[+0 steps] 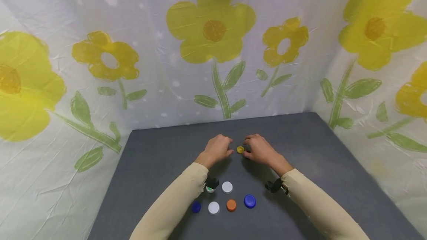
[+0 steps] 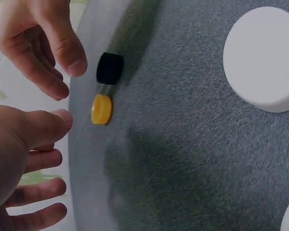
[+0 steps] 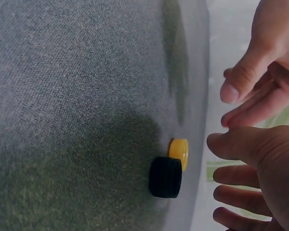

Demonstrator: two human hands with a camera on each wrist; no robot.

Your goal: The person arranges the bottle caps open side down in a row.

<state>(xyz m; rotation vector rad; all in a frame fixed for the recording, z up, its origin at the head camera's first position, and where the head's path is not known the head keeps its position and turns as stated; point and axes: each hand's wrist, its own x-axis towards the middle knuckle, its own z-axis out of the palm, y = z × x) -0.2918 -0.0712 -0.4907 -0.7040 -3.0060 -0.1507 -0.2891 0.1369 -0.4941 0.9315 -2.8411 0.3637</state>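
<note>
A small yellow bottle cap point(image 1: 240, 150) lies on the grey table between my two hands, its hollow side up in the head view. Beside it stands a black cap point(image 2: 110, 68), which my right hand seems to hide from the head camera. My left hand point(image 1: 217, 149) hovers to the left of the yellow cap, fingers loosely bent and holding nothing. To the right, my right hand point(image 1: 261, 149) is also bare of any object, its thumb near the yellow cap. Both wrist views show the thumbs and fingers apart from the two caps point(image 3: 165, 177).
Nearer my body lie two white caps point(image 1: 227, 187), an orange cap point(image 1: 231, 205), a large blue cap point(image 1: 250, 201) and a dark blue cap point(image 1: 196, 207). A white-and-green cap point(image 1: 210, 189) is partly covered by the left wrist. Flower-printed curtains point(image 1: 160, 84) surround the table point(image 1: 160, 151).
</note>
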